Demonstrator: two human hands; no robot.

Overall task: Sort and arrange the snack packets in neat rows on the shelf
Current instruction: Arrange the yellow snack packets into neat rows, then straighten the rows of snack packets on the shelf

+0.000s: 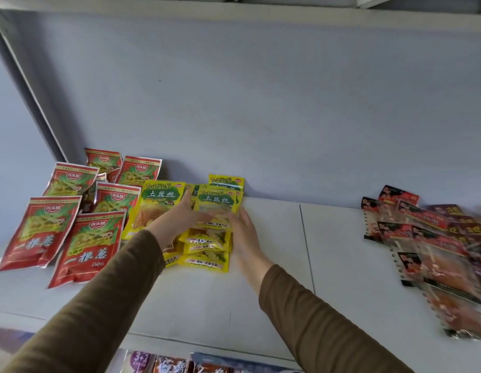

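Note:
Several yellow TuDouSi packets [207, 246] lie overlapping in a column at the middle of the white shelf [341, 265]. My left hand [177, 216] rests on the column's left side, fingers over a yellow packet [216, 201] at the top. My right hand [244, 230] presses flat against the column's right edge. Another yellow packet [156, 208] lies to the left, partly under my left wrist. Several red packets [83, 232] lie in rough rows at the far left. A heap of dark red packets [436, 243] sits at the right.
The grey back wall [261, 117] rises behind the packets, and an upper shelf [234, 6] runs overhead. A seam [306, 246] divides the shelf boards. More packets [180, 363] show on a lower shelf at the bottom edge.

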